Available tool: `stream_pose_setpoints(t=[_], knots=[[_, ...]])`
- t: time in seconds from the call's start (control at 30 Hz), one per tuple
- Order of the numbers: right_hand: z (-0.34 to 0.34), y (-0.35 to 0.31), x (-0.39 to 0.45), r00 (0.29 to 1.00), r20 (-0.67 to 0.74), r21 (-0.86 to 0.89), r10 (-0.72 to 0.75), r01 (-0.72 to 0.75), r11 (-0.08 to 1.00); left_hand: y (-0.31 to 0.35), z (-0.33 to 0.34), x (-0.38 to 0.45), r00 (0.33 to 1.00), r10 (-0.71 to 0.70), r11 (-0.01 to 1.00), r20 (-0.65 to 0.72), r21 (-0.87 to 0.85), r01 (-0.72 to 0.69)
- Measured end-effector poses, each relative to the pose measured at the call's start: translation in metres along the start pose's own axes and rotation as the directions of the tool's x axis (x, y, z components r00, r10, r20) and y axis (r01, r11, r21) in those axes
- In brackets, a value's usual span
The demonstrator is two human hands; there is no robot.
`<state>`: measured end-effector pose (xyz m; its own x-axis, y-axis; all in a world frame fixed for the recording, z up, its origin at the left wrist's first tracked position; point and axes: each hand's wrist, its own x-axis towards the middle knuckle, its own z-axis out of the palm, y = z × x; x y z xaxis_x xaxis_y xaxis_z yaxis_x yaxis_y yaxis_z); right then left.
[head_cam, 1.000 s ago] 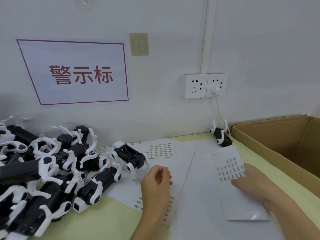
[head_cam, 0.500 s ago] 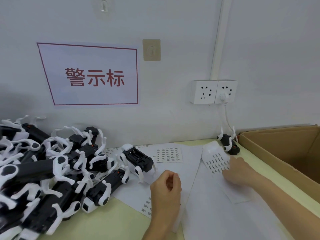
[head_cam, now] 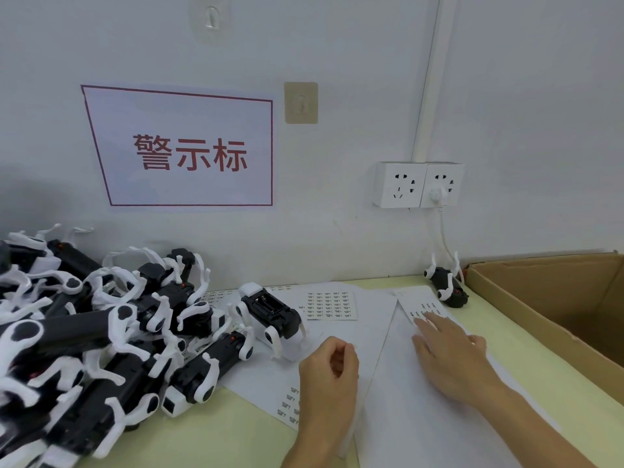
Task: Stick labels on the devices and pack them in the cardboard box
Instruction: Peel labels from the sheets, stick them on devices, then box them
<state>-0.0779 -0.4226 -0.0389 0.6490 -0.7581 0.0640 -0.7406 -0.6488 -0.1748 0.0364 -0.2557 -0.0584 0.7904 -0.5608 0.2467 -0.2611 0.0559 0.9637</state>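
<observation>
A: Head view, room first. Pale wall (head_cam: pixel 506 96) across the back. White sign (head_cam: pixel 184 150) with a red border and three red characters, left of centre. Clear adhesive hook (head_cam: pixel 211 18) high up, beige hook (head_cam: pixel 301 103) right of the sign. White conduit (head_cam: pixel 430 79) down to a double socket (head_cam: pixel 418 185), a white plug (head_cam: pixel 439 194) in its right half, cable (head_cam: pixel 445 238) dropping behind the bench.

B: And the surface?

A: Pale yellow-green bench (head_cam: pixel 209 434). Big white sheets (head_cam: pixel 422 417) spread over its middle. Small label sheet (head_cam: pixel 332 305) flat near the wall, more printed labels (head_cam: pixel 291 401) near the lower edge of the left sheet.

B: Devices?

A: Black-and-white, dog-shaped. Heap of devices (head_cam: pixel 84 332) piled at the left. One device (head_cam: pixel 270 314) on its own at the edge of the heap, on the paper. Another single device (head_cam: pixel 447 287) by the wall, just beside the corner of the cardboard box (head_cam: pixel 526 298). Box open at the right; contents not visible.

B: Hands?

A: Left hand (head_cam: pixel 332 369) above the paper, fingers curled in, thumb against the fingertips; too small to tell whether anything is pinched there. Right hand (head_cam: pixel 452 356) flat, fingers straight, pressing on a second label sheet (head_cam: pixel 417 304) between the box and the small sheet.
</observation>
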Motion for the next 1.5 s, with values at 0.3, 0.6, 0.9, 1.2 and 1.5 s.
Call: stream_pose_setpoints(t=[0.3,0.6,0.9,1.2,1.5], knots=[[-0.006,-0.092,-0.052,0.978,-0.194,0.811,0.079,0.114,0.573,0.005,-0.003,0.002,0.997,-0.046,0.998,-0.058,-0.048,0.044],[0.012,-0.115,-0.073,0.973,-0.207,0.874,0.105,0.135,0.466,0.005,-0.005,0.001,0.988,-0.020,0.998,-0.151,-0.060,0.011],[0.014,-0.116,-0.074,0.983,-0.176,0.924,0.056,0.145,0.354,0.009,-0.007,-0.001,0.993,0.034,0.989,-0.111,-0.139,-0.049],[0.016,-0.092,-0.057,0.988,0.018,0.992,0.155,-0.036,0.120,0.008,-0.009,0.002,0.996,-0.085,0.983,0.035,-0.161,0.090],[0.021,-0.089,-0.054,0.988,-0.027,0.975,0.149,-0.007,0.221,0.005,-0.009,0.003,0.997,-0.059,0.995,0.044,-0.079,0.062]])
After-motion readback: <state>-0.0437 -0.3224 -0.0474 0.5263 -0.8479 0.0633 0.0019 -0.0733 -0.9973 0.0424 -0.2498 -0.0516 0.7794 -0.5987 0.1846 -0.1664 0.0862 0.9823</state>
